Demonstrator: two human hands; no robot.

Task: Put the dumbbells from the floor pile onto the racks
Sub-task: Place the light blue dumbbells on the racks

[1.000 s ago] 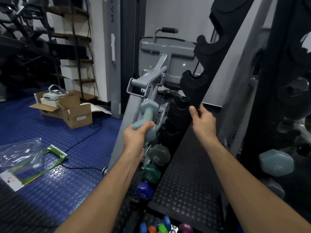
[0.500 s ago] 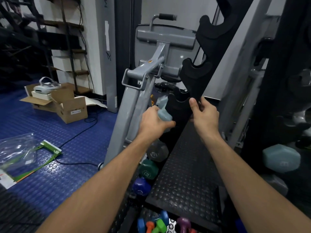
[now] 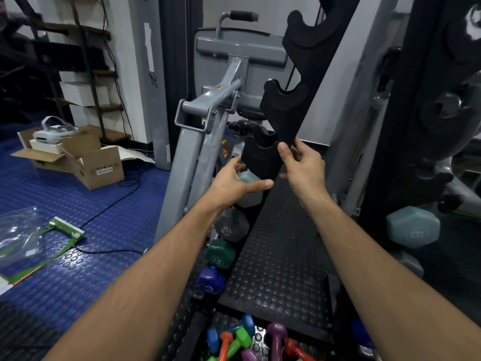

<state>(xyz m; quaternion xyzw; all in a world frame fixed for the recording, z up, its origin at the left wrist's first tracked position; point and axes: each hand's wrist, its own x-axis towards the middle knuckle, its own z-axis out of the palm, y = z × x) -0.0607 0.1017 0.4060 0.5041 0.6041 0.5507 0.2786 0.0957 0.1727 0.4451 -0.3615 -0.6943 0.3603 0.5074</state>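
My left hand [image 3: 235,182] holds a pale blue-grey dumbbell [image 3: 250,190] against the left side of the black notched rack [image 3: 283,100], thumb over its end, just below an empty notch. My right hand [image 3: 303,166] grips the rack's edge beside it. Below on the same rack sit a grey dumbbell [image 3: 230,227], a green one [image 3: 220,254] and a blue-purple one [image 3: 210,281]. The floor pile [image 3: 250,340] of small coloured dumbbells lies at the bottom centre.
A grey exercise machine frame [image 3: 192,157] stands just left of the rack. A second rack on the right carries a pale blue dumbbell [image 3: 412,226]. Cardboard boxes [image 3: 86,162], a cable and a plastic bag [image 3: 23,230] lie on the blue floor at left.
My left hand has carried the pale dumbbell right and down, from upright in front of the machine frame to the rack's side. My right hand stays on the rack edge.
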